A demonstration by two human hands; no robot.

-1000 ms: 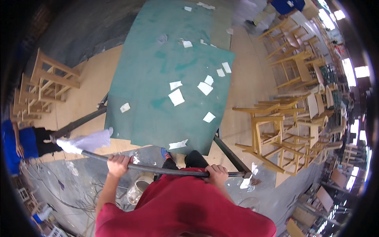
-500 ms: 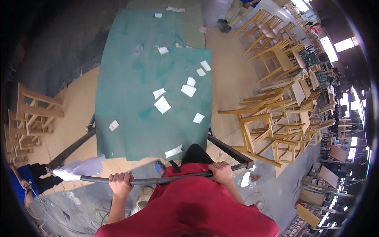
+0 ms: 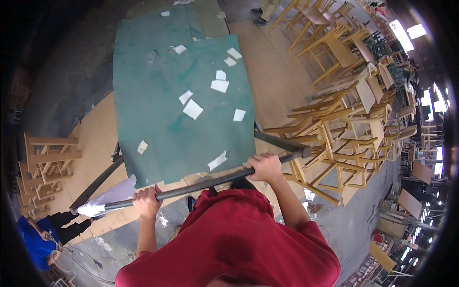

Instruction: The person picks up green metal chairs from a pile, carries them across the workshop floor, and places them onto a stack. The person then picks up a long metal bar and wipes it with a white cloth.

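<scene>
My left hand (image 3: 147, 201) is closed around a dark metal handlebar (image 3: 205, 184), toward its left end. Farther along the same bar, my right hand (image 3: 266, 167) wraps over it from above. The bar belongs to a cart frame, whose side arms run forward under a flat green cover (image 3: 158, 95). Scraps of white paper (image 3: 193, 109) lie scattered over the green surface. A whitish cloth (image 3: 114, 193) hangs on the bar's left end, beside my left hand.
Stacked wooden chairs (image 3: 334, 143) crowd the right side, close to the cart. More wooden frames (image 3: 52, 160) stand at the left. A person in blue (image 3: 36, 239) holds a hose or cable at lower left; another person's legs (image 3: 265, 9) show at the far end.
Both hands still grip the handlebar. The bar now slants, its right end farther forward, and the right arm reaches out more. The cart's far end has swung left in the view.
</scene>
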